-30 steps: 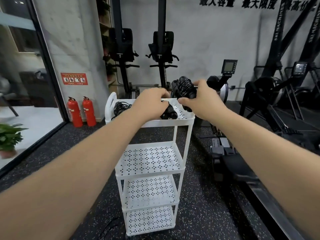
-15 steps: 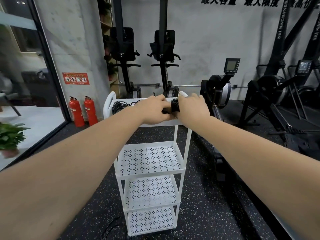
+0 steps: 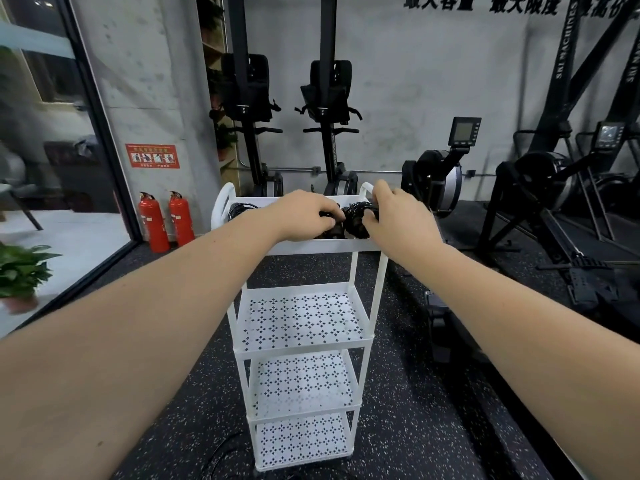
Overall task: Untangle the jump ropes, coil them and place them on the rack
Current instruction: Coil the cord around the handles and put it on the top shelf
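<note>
1. Fingers (image 3: 325, 220) of the left hand (image 3: 304, 216) curl down over the dark handle end, while the right hand (image 3: 398, 220) pinches the coiled rope (image 3: 355, 220) from its 3 o'clock side. Both hands are closed on the one bundle!
2. That rope sits on the top shelf of the rack (image 3: 322, 247), toward the right end, dead ahead at 12 o'clock.
3. Danger one, as I read it: let go too fast and the coil could spring open, which means loops spilling and tangling again.
4. Danger two: the bundle lies close to the shelf's right rim, so a nudge from the withdrawing right hand might roll it over the edge.
5. Danger three: this rack looks tall, narrow and light (hard to say if it has wheels). Leaning weight on the near rim could tip or shove it.
6. Around the hands, a second coil (image 3: 240, 209) rests at 10 o'clock on the same shelf, well apart from the first.
7. A loose cord (image 3: 221, 452) trails on the floor at the rack's 7 o'clock. I cannot tell whether it is another rope, but it could catch a foot.
8. Extinguishers (image 3: 166, 225) stand at 9 o'clock, a plant (image 3: 20, 271) at 8 and a rower (image 3: 436, 178) at 2. None of them blocks the hands.
</note>
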A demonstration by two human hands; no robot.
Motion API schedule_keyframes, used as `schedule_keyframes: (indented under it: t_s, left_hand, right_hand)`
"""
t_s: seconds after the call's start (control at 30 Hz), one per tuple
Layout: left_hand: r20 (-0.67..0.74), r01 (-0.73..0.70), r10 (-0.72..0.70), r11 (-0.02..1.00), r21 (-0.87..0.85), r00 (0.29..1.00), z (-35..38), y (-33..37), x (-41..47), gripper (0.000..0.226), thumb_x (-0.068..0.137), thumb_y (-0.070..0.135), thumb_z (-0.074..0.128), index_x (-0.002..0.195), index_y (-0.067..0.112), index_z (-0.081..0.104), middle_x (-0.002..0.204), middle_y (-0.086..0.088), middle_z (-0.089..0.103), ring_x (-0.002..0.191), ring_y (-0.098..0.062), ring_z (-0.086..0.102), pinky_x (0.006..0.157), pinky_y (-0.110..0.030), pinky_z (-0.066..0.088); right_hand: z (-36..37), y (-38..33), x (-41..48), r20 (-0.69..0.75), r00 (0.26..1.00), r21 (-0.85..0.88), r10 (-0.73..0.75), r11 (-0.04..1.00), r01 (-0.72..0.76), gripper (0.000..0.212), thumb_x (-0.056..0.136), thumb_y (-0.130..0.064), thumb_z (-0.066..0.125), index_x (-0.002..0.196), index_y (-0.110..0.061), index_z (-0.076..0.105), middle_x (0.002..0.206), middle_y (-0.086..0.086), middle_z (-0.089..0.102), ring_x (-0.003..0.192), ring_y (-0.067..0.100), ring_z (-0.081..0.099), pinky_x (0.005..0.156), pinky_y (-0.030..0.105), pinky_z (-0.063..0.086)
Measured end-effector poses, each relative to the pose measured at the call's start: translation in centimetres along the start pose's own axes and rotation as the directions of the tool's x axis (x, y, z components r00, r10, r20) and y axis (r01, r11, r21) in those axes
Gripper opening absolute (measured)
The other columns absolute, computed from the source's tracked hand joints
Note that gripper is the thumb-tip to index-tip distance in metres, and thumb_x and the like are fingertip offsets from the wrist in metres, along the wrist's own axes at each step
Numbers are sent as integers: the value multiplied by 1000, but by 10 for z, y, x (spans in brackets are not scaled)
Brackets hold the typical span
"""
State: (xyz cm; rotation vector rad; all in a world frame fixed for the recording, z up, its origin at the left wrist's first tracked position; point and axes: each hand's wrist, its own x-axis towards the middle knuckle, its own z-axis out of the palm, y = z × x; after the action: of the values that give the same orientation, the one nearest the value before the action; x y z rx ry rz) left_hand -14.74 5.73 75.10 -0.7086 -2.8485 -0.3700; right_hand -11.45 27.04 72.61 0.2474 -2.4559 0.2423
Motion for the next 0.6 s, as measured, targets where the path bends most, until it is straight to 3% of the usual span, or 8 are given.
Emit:
schedule_keyframes:
  t_s: [0.1,0.17,0.3,0.43,0.6]
  left_hand:
    - [26,13,-11,996,-83,1000,-2,3,0,36,104,23,57,131,41,74,139,19,67,115,-10,61,109,-31,45]
    - [29,10,-7,997,-82,1000,0,3,0,36,103,23,59,130,41,74,143,19,66,127,-12,59,116,-35,43]
    - [-5,-8,8,998,-65,1000,2,0,-6,34,106,29,57,134,43,71,146,18,65,136,-13,56,119,-39,41]
    - [-199,-88,82,996,-22,977,7,8,-27,34,109,31,53,139,36,68,141,12,67,130,-15,59,116,-43,41]
    - [-424,-191,110,970,-153,899,45,21,-96,27,104,16,58,121,27,76,122,15,68,117,-2,56,103,-22,41]
  right_hand:
    - [6,-7,-2,86,994,-16,73,997,-72,30,108,-35,62,123,-11,53,103,16,64,91,41,63,69,40,42]
    - [12,-9,-5,89,992,-54,89,995,-85,29,109,-38,61,117,-10,57,105,15,65,94,40,63,69,40,39]
    - [15,-4,-17,-126,992,-78,-21,997,11,25,103,-29,69,104,-4,70,107,17,60,96,39,58,71,43,45]
    - [10,0,-34,-208,978,86,3,996,16,15,98,-20,71,100,-5,73,108,14,54,92,37,56,71,47,52]
    - [5,-5,-89,-135,990,313,49,950,-4,16,102,-23,65,115,-15,68,111,0,54,82,22,58,69,39,50]
